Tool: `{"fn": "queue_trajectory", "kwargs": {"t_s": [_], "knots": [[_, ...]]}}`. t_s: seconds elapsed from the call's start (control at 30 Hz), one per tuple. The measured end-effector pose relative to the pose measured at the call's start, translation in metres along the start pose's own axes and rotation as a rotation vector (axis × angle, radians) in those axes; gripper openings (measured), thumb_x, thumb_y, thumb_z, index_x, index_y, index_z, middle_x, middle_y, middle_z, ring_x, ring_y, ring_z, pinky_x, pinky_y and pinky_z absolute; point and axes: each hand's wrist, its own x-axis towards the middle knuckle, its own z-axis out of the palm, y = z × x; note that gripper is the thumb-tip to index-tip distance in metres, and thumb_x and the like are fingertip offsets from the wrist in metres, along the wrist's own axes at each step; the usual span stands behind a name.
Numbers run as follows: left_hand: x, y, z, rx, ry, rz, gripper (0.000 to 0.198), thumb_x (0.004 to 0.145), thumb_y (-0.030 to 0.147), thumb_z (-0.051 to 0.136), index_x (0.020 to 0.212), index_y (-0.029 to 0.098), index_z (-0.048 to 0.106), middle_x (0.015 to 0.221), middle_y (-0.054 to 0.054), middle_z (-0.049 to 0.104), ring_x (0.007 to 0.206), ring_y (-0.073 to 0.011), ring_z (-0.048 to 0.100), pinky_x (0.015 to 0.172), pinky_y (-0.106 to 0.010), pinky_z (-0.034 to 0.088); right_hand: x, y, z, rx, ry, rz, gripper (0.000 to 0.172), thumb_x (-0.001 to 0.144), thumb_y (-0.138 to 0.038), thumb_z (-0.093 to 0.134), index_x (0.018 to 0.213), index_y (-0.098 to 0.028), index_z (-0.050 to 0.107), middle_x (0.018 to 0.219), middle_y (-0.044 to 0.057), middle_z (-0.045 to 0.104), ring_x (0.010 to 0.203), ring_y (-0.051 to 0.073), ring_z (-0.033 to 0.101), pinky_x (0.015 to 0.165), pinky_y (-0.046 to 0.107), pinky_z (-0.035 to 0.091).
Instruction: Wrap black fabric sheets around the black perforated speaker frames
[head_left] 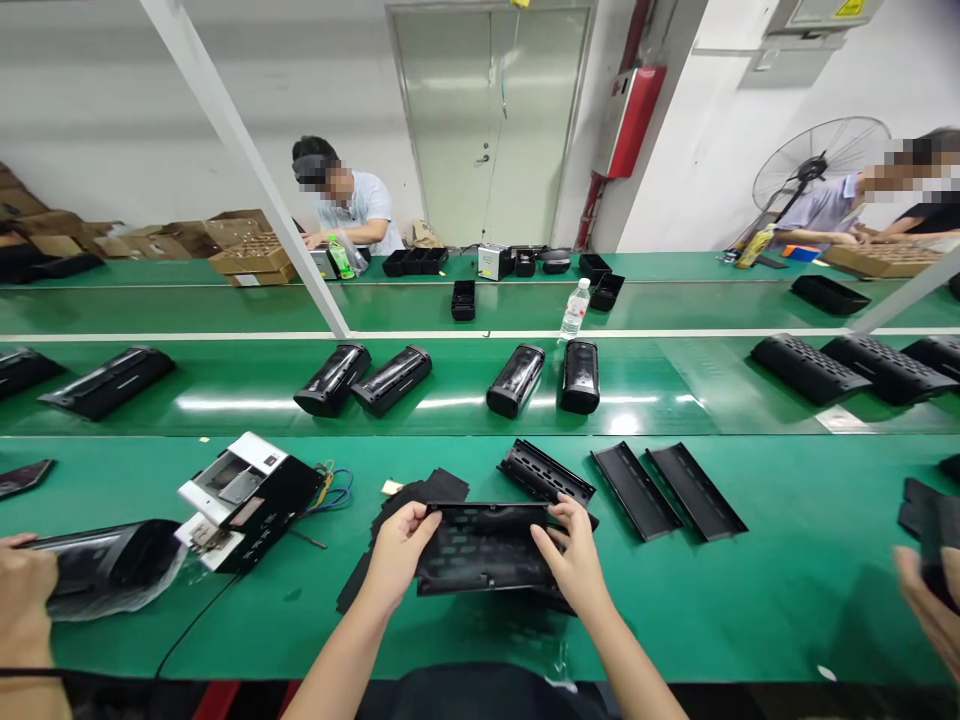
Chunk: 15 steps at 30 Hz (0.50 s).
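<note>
My left hand [401,555] and my right hand [574,555] grip the opposite short ends of a black perforated plastic panel [484,550], holding it just above the green workbench [795,620]. Beneath it lie dark sheet pieces [420,505], partly hidden by the panel and my left hand. Close to my right hand is a slotted black panel [546,473]. Two black channel-shaped panels [636,490] [696,490] lie further right. Left of my hands stands an opened black-and-white device [244,500] with coloured wires [331,488].
A co-worker's hand [24,600] holds a black housing in clear film [105,565] at the left, and another hand [930,615] holds black pieces at the right. Several black housings [442,380] stand on the green bench beyond. Further back, people work among cardboard boxes [251,258].
</note>
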Motion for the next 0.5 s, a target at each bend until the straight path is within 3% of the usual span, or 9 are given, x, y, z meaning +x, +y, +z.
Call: {"fn": "queue_trajectory", "kwargs": {"t_s": [0.1,0.17,0.27,0.37,0.5], "knots": [[-0.009,0.013,0.002,-0.08,0.033,-0.011,0.033,0.058,0.045,0.068,0.062,0.016,0.054,0.057,0.004,0.052,0.054,-0.0099,0.046,0.053,-0.02,0.037,-0.002,-0.017,0.0,0.178,-0.113,0.174,0.06,0.067,-0.044,0.064,0.118,-0.022,0.04,0.084,0.003,0.059,0.063,0.016,0.056,0.06,0.031,0.047],[-0.013,0.018,0.003,-0.122,0.041,-0.029,0.034,0.057,0.045,0.069,0.062,0.015,0.054,0.057,0.003,0.054,0.054,-0.0098,0.048,0.052,-0.02,0.038,-0.002,-0.027,-0.004,0.234,-0.217,0.223,0.053,0.068,-0.042,0.064,0.113,-0.02,0.045,0.067,0.0,0.059,0.061,0.017,0.057,0.06,0.031,0.047],[-0.018,0.027,0.004,-0.205,-0.019,-0.123,0.032,0.058,0.041,0.07,0.072,0.016,0.057,0.064,0.001,0.061,0.059,-0.0125,0.055,0.055,-0.021,0.042,0.0,-0.042,-0.014,0.35,-0.316,0.25,0.041,0.068,-0.04,0.065,0.101,-0.02,0.052,0.068,0.002,0.063,0.07,0.021,0.06,0.068,0.034,0.047],[-0.022,0.035,0.005,-0.256,-0.087,-0.212,0.036,0.057,0.033,0.073,0.087,0.017,0.058,0.071,-0.001,0.067,0.063,-0.015,0.061,0.056,-0.023,0.045,0.002,-0.055,-0.025,0.452,-0.422,0.29,0.044,0.065,-0.038,0.068,0.103,-0.02,0.052,0.077,0.004,0.067,0.072,0.021,0.062,0.07,0.036,0.047],[-0.024,0.039,0.007,-0.27,-0.138,-0.203,0.039,0.056,0.026,0.075,0.09,0.016,0.058,0.069,-0.002,0.069,0.063,-0.0155,0.063,0.058,-0.024,0.047,0.004,-0.059,-0.035,0.416,-0.406,0.303,0.042,0.064,-0.04,0.069,0.097,-0.019,0.056,0.069,0.002,0.066,0.064,0.019,0.06,0.061,0.031,0.046]]}}
